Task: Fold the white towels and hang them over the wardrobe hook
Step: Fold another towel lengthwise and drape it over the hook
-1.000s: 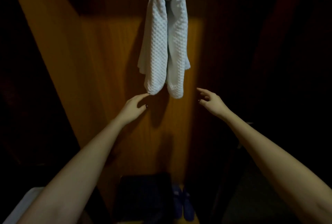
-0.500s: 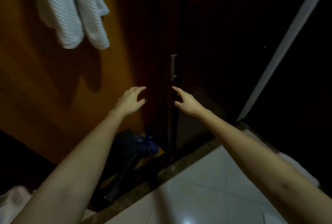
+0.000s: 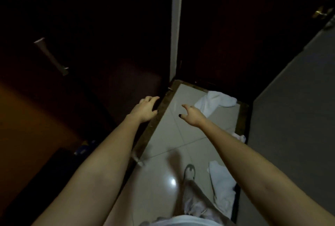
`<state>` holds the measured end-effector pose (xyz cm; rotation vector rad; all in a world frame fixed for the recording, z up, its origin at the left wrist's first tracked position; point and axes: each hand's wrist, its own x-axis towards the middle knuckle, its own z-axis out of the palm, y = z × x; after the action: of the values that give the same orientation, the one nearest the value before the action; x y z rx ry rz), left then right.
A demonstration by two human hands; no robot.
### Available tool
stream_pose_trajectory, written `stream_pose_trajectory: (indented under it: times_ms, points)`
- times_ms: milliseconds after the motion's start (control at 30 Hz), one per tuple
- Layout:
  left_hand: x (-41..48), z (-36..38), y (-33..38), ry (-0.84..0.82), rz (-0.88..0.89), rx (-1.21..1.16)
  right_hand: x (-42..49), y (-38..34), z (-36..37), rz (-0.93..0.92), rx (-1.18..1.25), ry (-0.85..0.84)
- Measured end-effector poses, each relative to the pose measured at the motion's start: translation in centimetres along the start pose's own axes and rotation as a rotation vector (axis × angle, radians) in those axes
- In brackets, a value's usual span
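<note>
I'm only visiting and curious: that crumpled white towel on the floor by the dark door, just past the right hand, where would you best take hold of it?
Probably from above, at the towel's near left flap. It lies crumpled on the tiled floor, and that flap spreads flat toward the open right hand, the nearer one. The left hand, also empty, could then pinch another edge to shake it flat.

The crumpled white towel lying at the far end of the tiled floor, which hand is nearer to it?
Right. The right hand hovers open just beside the crumpled white towel; the left hand is farther off, over the floor's dark border.
</note>
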<state>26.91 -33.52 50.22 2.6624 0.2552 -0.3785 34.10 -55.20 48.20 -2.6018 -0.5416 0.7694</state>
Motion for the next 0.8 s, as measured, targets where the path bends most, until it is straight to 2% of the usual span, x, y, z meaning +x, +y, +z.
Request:
stream_pose_trajectory:
  times_ms: [233,467,600,800]
  points:
    - [15.7,2.9,8.8,-0.117,0.178,0.085,8.0,12.6,-6.7,0.181,0.016,0.070]
    - [30.4,7.3,14.6,-0.188,0.204,0.062,18.8,21.3,-11.7,0.239,-0.001,0.012]
    - [35.2,12.5,14.3,-0.247,0.216,-0.023,23.6,25.8,-10.4,0.285,-0.001,-0.056]
    - [45.3,23.8,10.0,-0.327,0.242,-0.011,33.5,33.8,-3.3,0.333,0.022,-0.068]
